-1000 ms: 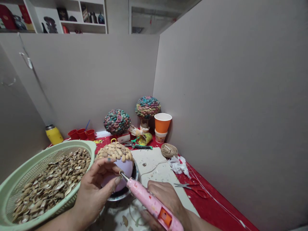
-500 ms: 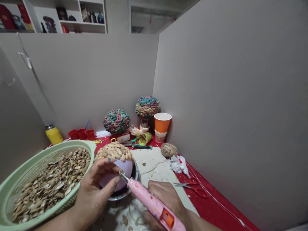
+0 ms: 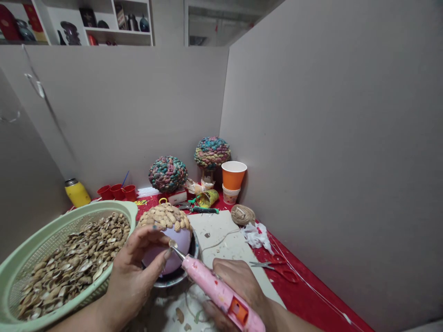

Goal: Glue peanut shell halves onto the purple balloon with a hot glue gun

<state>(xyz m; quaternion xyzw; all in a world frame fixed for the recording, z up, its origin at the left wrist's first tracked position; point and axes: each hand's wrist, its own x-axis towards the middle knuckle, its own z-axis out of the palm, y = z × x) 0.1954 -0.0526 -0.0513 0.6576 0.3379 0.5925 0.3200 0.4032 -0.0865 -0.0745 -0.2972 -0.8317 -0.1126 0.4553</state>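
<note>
Between thumb and fingertips, my left hand (image 3: 134,269) pinches a peanut shell (image 3: 173,244), its hollow side showing. My right hand (image 3: 242,283) is wrapped round a pink hot glue gun (image 3: 216,288), whose metal nozzle touches or nearly touches that shell. Behind my left fingers, a lilac balloon (image 3: 178,240) rests in a metal bowl (image 3: 194,258); peanut shells (image 3: 164,216) cover its upper part. At my left, a green basket (image 3: 133,210) holds many loose peanut shells (image 3: 79,258).
Scissors (image 3: 277,268), crumpled tissue (image 3: 256,236) and a twine ball (image 3: 242,215) lie at the right. Pliers (image 3: 200,209), orange cup (image 3: 233,176), red cups (image 3: 117,192) and two coloured shell-covered balls (image 3: 168,174) stand farther back. Grey partitions (image 3: 311,138) enclose the table.
The peanut shell has tilted slightly in my left fingers, so more of its hollow shows. The glue gun has shifted a little left; both hands keep their hold.
</note>
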